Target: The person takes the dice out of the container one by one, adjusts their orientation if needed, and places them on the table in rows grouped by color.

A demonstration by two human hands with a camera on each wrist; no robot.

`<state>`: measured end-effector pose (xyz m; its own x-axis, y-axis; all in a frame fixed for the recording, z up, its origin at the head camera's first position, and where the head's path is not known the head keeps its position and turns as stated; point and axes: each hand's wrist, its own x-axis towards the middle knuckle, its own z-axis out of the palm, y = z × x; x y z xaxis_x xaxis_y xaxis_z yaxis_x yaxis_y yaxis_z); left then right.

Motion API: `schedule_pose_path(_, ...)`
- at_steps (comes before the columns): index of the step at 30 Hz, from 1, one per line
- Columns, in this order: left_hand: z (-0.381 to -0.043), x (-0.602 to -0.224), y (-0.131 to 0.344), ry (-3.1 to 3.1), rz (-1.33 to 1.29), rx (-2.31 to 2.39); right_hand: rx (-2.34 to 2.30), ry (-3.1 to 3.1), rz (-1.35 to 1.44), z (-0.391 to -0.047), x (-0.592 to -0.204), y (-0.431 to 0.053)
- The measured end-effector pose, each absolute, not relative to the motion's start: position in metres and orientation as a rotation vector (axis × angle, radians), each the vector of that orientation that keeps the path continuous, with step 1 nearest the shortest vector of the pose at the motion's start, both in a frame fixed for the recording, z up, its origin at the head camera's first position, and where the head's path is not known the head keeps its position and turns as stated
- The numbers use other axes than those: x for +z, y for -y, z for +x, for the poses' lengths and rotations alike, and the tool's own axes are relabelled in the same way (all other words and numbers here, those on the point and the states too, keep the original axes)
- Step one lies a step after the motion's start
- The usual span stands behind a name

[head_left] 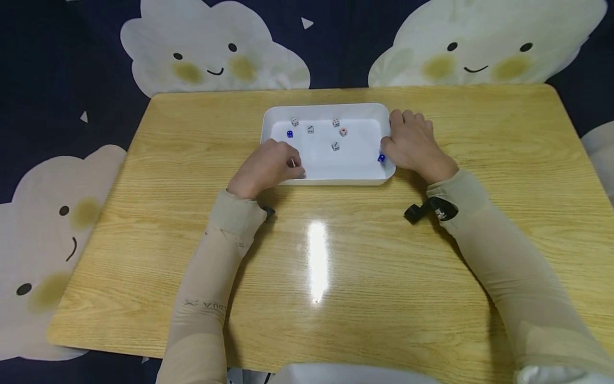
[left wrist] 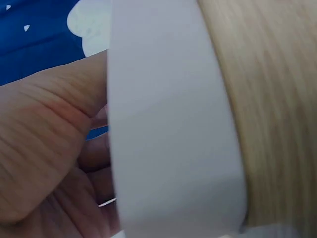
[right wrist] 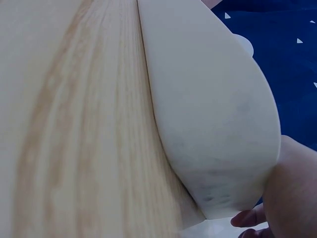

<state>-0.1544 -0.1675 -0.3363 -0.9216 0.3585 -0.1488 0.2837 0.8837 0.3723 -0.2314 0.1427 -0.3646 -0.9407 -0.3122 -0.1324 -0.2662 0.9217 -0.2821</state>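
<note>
A white rectangular tray [head_left: 345, 172] lies toward the far side of the table. Several white dice [head_left: 336, 146] are scattered in it, along with a blue die [head_left: 290, 134] at the left and another blue die [head_left: 381, 158] by the right wall. My left hand [head_left: 266, 166] reaches over the near left corner, its bent fingers and thumb low inside; whatever lies between the fingertips is hidden. At the other end my right hand [head_left: 414, 144] grips the wall, thumb inside and fingers outside. Both wrist views show mostly the tray's outer wall [left wrist: 173, 124], hiding the fingertips.
The wood-grain table [head_left: 268, 298] extends around the tray, with a light reflection in front of it. Dark cloth with cloud faces [head_left: 216, 48] hangs behind the far edge. A white rounded object [head_left: 355, 373] shows at the near edge.
</note>
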Motion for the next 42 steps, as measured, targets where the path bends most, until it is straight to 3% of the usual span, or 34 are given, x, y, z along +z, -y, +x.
schedule_pose_path(20,-0.15,-0.316,0.189,-3.033,0.357,0.562,-0.39,-2.875,-0.4,-0.232,-0.364,-0.142)
schedule_pose_path(42,-0.154,-0.32,0.242,-3.247,0.199,0.557,-0.418,-2.88,-0.399,-0.232,-0.365,-0.142)
